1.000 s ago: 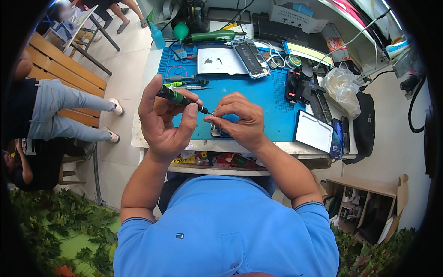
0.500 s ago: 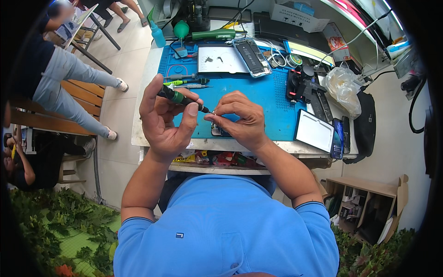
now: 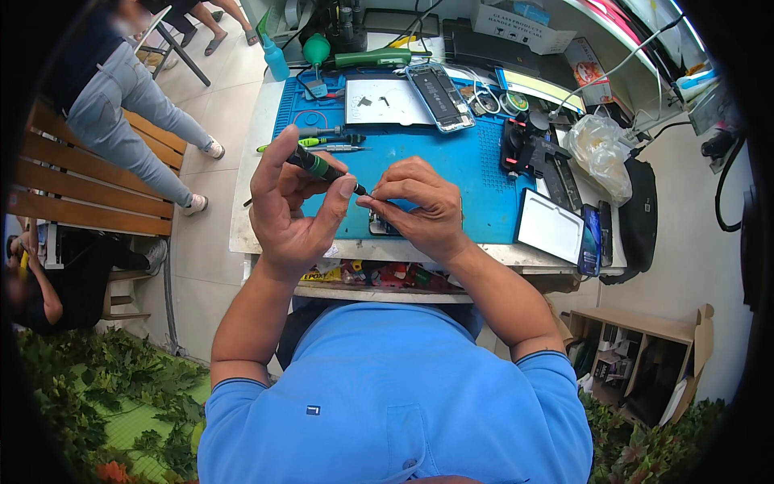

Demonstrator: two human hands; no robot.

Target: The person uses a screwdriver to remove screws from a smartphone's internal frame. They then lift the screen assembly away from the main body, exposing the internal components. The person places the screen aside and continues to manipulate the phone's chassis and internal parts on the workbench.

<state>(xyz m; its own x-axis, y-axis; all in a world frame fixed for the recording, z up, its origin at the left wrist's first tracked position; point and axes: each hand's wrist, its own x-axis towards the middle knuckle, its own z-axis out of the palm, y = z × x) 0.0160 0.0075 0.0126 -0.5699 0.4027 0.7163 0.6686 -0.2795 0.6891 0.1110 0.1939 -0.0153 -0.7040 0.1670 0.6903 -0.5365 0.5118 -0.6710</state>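
My left hand (image 3: 294, 214) holds a black and green screwdriver (image 3: 317, 167) between thumb and fingers, its tip slanting down to the right. At that tip, my right hand (image 3: 419, 206) pinches with thumb and forefinger; whatever is between them is too small to make out. Under the right hand lies a dark phone part (image 3: 385, 226), mostly covered by the fingers. Both hands are over the blue work mat (image 3: 484, 214). Farther back, an opened phone (image 3: 440, 98) with its black battery showing rests partly on a white sheet (image 3: 379, 101) that bears small dark parts.
More screwdrivers (image 3: 334, 148) lie beyond my left hand. To the right are a black clamp fixture (image 3: 528, 149), a white tray (image 3: 550, 227), a phone (image 3: 590, 242) and a plastic bag (image 3: 598, 161). A green blower bulb (image 3: 316, 50) stands at the back. Someone in jeans (image 3: 133, 105) is at the left.
The screwdriver has tilted slightly and its tip sits closer to my right fingertips. My right hand has barely moved. The person in jeans has shifted at the left.
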